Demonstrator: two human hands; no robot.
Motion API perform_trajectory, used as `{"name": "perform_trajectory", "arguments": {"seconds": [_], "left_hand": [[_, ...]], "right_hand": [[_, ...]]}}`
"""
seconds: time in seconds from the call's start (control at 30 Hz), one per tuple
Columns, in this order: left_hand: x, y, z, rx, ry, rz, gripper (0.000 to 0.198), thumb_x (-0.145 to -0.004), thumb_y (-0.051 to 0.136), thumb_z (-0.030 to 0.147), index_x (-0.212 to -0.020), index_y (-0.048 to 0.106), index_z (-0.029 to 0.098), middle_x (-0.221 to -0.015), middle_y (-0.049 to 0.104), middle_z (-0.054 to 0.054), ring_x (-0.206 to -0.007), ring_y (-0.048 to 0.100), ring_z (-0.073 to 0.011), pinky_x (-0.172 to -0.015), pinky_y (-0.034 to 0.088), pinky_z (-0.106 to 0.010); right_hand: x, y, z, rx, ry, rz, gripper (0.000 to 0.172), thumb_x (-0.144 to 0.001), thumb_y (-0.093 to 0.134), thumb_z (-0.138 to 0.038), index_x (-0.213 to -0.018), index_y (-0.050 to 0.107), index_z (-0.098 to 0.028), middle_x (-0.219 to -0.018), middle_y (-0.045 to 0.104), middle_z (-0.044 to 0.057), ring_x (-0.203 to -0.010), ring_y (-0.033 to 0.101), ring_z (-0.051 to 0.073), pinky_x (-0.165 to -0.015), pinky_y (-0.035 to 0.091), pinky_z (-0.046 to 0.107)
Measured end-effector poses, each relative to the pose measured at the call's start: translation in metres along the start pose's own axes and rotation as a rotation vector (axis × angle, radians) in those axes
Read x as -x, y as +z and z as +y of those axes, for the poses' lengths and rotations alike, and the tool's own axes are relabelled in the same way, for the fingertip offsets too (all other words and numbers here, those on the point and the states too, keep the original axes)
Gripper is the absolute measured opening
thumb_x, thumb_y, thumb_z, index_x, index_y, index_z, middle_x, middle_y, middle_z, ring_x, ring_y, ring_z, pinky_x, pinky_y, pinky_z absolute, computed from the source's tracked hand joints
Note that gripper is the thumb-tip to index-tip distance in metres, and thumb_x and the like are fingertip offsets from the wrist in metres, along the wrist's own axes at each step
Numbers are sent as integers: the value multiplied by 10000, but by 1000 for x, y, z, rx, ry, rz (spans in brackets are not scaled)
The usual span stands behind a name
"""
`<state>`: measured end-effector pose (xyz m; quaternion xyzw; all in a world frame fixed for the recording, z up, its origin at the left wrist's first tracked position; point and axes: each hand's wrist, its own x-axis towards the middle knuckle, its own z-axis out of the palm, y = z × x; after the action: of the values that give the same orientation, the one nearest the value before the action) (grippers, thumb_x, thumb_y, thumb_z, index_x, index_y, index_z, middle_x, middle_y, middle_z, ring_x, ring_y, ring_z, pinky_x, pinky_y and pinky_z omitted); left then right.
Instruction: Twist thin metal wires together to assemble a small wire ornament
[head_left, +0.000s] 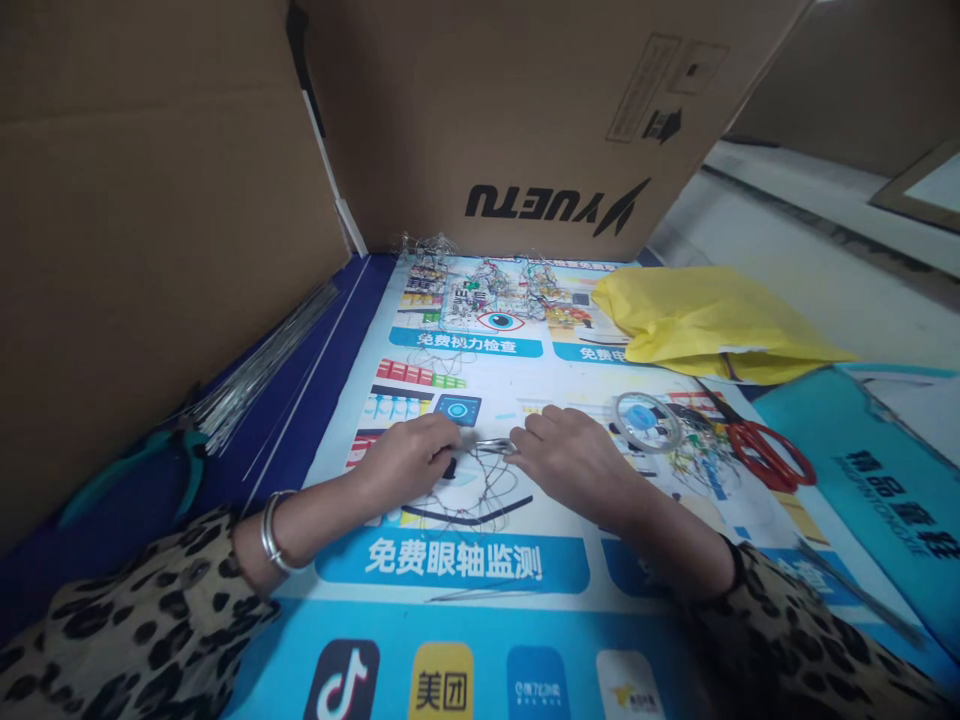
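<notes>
My left hand [415, 458] and my right hand [574, 462] face each other over the printed sheet, both with fingers closed. Thin silver wire [491, 444] stretches across the short gap between them, pinched at each side. Below it, loops of fine wire [480, 500] with tiny dark specks hang or lie on the print; which, I cannot tell. The fingertips themselves are partly hidden behind the knuckles. To the right of my right hand lie a clear tape roll [616, 432] and a tangle of wire with coloured bits [697, 455].
Cardboard walls [480, 110] stand behind and at left. Teal-handled pliers [196, 455] touch a bundle of straight wires [262, 365]. At right are red-handled scissors [756, 462], a yellow bag [712, 310] and a teal box [885, 490]. More tangled wires [487, 285] lie at the back.
</notes>
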<state>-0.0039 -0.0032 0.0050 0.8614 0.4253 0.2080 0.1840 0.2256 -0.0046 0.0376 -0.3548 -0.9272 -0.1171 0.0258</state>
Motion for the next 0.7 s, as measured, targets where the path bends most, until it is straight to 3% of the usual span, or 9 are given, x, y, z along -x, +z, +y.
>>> {"name": "perform_trajectory", "arguments": {"seconds": [0.37,0.7], "left_hand": [[1,0,5,1,-63,32,189,-751,428,103,-818,585,182,-809,611,-28,-758,566,-151,-675,437,-270],[8,6,7,-132,-11,101,206,-843,409,142,-921,598,169,-857,612,-53,-794,583,-156,-692,495,-281]], "right_hand": [[-6,-4,-29,3,134,-138,175,-881,475,-241,-777,596,-171,-729,606,56,-674,500,193,-544,220,293],[3,1,-42,96,166,-43,96,-850,502,-175,-771,557,-165,-689,570,56,-663,490,194,-531,221,288]]}}
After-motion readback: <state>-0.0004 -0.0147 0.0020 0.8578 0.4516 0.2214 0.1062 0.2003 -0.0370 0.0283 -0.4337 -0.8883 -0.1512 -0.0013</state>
